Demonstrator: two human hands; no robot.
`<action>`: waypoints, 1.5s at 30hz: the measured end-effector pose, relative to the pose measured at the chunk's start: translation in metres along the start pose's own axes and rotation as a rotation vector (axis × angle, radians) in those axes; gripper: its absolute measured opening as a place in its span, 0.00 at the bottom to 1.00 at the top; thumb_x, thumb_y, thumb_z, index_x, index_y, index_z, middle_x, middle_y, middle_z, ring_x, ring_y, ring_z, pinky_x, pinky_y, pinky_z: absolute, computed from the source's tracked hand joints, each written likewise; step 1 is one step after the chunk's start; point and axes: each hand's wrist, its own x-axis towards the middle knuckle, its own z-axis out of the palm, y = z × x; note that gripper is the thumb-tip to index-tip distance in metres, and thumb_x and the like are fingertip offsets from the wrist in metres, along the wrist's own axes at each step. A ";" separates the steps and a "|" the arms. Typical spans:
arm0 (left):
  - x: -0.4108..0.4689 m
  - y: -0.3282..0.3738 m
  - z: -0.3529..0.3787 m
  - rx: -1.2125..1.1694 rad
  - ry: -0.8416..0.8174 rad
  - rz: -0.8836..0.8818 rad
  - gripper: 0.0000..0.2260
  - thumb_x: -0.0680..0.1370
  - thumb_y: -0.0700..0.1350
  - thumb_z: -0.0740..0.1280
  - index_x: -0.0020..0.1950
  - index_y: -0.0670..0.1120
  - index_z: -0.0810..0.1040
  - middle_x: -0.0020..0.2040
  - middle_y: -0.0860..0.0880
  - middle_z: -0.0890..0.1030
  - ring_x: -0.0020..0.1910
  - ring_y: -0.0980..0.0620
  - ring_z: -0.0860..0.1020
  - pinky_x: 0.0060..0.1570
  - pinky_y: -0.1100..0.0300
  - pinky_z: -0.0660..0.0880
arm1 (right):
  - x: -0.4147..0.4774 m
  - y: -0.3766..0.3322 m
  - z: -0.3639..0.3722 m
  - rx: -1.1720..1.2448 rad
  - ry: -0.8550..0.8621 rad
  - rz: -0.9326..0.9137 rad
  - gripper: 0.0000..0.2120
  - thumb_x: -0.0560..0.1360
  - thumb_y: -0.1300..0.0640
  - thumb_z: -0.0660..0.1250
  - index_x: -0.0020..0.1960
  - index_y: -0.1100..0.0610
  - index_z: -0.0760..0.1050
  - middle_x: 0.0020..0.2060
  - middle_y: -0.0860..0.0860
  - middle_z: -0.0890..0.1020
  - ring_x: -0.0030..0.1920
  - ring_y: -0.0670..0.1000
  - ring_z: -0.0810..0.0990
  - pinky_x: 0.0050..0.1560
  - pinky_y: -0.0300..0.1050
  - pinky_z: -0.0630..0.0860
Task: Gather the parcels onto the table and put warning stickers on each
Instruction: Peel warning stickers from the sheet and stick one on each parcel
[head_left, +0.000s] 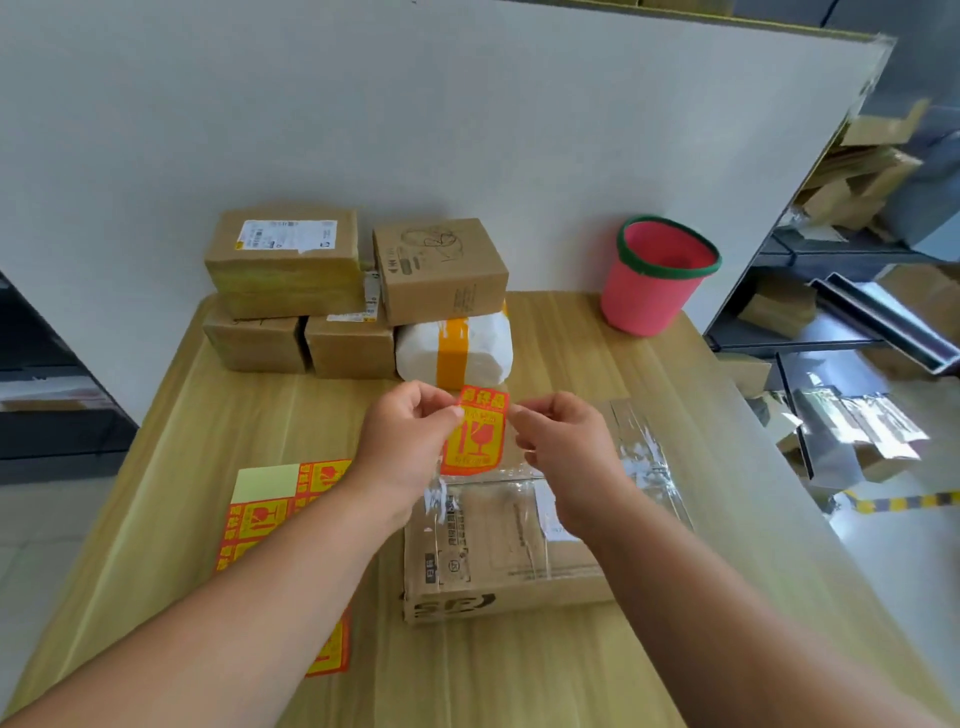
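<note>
Head view: two bare forearms reach in from the bottom edge over a pale wooden table (571, 332). Under the left forearm lies a sticker sheet (270, 514), flat on the table, with red and yellow labels on it and one bare yellowish patch at its far corner. Just to the right of the sheet stands a brown taped box (498, 551), its top glossy with clear tape and bearing printed marks and a white label partly hidden by the right wrist.

Above the far end of that box both hands meet around a single warning sticker (475, 436), red-orange with a yellow broken-glass symbol. The left hand (405, 441) pinches the sticker's upper left edge between thumb and forefinger, its other fingers curled. The right hand (566, 447) pinches at the upper right edge in the same way. The sticker hangs upright between them, off the box.

Beyond the hands, a white parcel (457, 353) banded with orange tape sits on the table, a printed brown box (441, 270) resting on top of it. To its left two small brown boxes (254, 343) (350, 348) stand side by side, with a labelled box (285, 260) stacked across them. At the table's far right corner stands a pink bucket (654, 280) with a green rim. A white wall (467, 130) backs the table, and shelves (841, 291) with loose cardboard show at the right.
</note>
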 end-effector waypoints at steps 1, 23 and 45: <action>-0.002 0.003 0.008 -0.032 -0.017 -0.030 0.04 0.77 0.37 0.67 0.43 0.44 0.76 0.40 0.45 0.79 0.36 0.52 0.76 0.31 0.65 0.75 | 0.002 0.001 -0.009 -0.004 -0.010 0.025 0.05 0.74 0.57 0.70 0.41 0.55 0.76 0.36 0.51 0.78 0.37 0.48 0.75 0.42 0.43 0.74; -0.003 0.007 0.135 0.344 -0.120 0.113 0.06 0.76 0.40 0.68 0.51 0.48 0.77 0.45 0.52 0.77 0.45 0.54 0.75 0.45 0.64 0.72 | 0.062 0.018 -0.180 0.146 -0.035 0.144 0.10 0.78 0.61 0.65 0.38 0.56 0.72 0.31 0.51 0.78 0.30 0.47 0.73 0.34 0.40 0.73; -0.022 -0.031 0.166 0.831 -0.194 0.154 0.13 0.76 0.46 0.67 0.61 0.50 0.77 0.58 0.52 0.75 0.57 0.51 0.73 0.56 0.56 0.72 | 0.073 0.071 -0.167 -0.309 -0.042 0.091 0.08 0.76 0.59 0.66 0.38 0.56 0.75 0.32 0.51 0.78 0.33 0.49 0.74 0.37 0.46 0.73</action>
